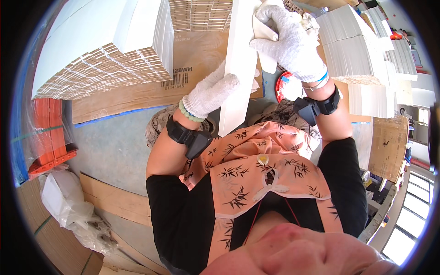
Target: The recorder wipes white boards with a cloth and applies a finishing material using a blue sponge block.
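Note:
A long white board (239, 68) stands tilted in front of me, its lower end near my apron. My left hand (213, 91), in a white knitted glove, grips the board's edge, with fingertips showing past its other side. On the board's right, my right hand (293, 43), also gloved, is closed around a pale, folded, cloth-like piece (265, 31) against the board's edge. A strip of this piece hangs below the fingers; its exact kind is unclear.
White boards with brown edges form a tall stack (105, 50) at the left, on a cardboard sheet (201, 50). More white boards are stacked (346, 48) at the right. A red round container (283, 87) stands below my right hand. Orange plastic (48, 133) and clear wrapping (68, 206) lie left.

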`<state>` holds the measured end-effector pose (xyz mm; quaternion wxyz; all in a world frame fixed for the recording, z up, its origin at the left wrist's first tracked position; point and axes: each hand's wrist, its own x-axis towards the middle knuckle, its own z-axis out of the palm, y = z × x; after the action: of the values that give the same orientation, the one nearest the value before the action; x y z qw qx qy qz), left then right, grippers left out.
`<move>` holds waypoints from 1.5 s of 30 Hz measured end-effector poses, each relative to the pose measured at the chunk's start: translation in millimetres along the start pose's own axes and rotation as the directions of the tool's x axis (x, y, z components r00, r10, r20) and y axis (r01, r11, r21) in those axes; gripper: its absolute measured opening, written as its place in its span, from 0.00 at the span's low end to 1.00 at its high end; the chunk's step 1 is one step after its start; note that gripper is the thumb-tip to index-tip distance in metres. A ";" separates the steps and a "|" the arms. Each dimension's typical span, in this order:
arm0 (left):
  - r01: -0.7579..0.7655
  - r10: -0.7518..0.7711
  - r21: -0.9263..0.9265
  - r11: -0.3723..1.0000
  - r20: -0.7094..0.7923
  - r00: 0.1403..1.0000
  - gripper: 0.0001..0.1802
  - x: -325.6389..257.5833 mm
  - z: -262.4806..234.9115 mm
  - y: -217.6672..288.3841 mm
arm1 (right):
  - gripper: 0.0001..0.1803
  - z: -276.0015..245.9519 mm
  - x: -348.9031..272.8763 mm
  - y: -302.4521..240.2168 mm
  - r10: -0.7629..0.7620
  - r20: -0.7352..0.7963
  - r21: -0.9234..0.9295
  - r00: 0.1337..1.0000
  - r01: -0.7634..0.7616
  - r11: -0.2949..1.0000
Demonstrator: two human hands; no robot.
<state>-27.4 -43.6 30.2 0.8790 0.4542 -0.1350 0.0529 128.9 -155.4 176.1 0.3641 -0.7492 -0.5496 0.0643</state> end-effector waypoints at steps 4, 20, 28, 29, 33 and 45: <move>0.017 -0.017 -0.015 1.000 0.018 1.000 0.34 2.3 -1.4 0.2 | 0.18 2.3 -2.6 2.6 0.027 -0.048 -0.004 0.998 -0.028 1.000; 0.223 -0.199 0.062 0.973 -0.268 0.943 0.20 10.1 -1.9 0.4 | 0.18 25.7 -22.8 37.7 -0.314 -0.055 -0.178 0.948 0.300 0.937; -0.135 0.111 -0.023 0.991 -0.443 0.890 0.54 18.4 14.7 20.7 | 0.23 42.5 -40.8 -1.9 -0.488 0.081 -0.355 0.869 0.483 0.800; -0.137 0.113 -0.024 0.990 -0.436 0.893 0.54 20.2 13.5 20.9 | 0.23 41.2 -40.1 -1.3 -0.488 0.080 -0.363 0.869 0.481 0.798; -0.091 0.014 -0.138 0.986 -0.476 0.879 0.53 20.8 12.6 24.6 | 0.25 43.0 -34.2 6.9 -0.605 -0.026 -0.459 0.795 0.528 0.714; 0.008 -0.081 -0.155 0.988 -0.472 0.878 0.57 14.5 8.1 18.3 | 0.25 50.4 -32.4 17.1 -0.560 -0.022 -0.417 0.828 0.502 0.758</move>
<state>-19.0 -39.9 53.1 0.9175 0.3636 0.0923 0.1324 104.6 -161.9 119.0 0.2481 -0.6218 -0.7130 -0.2085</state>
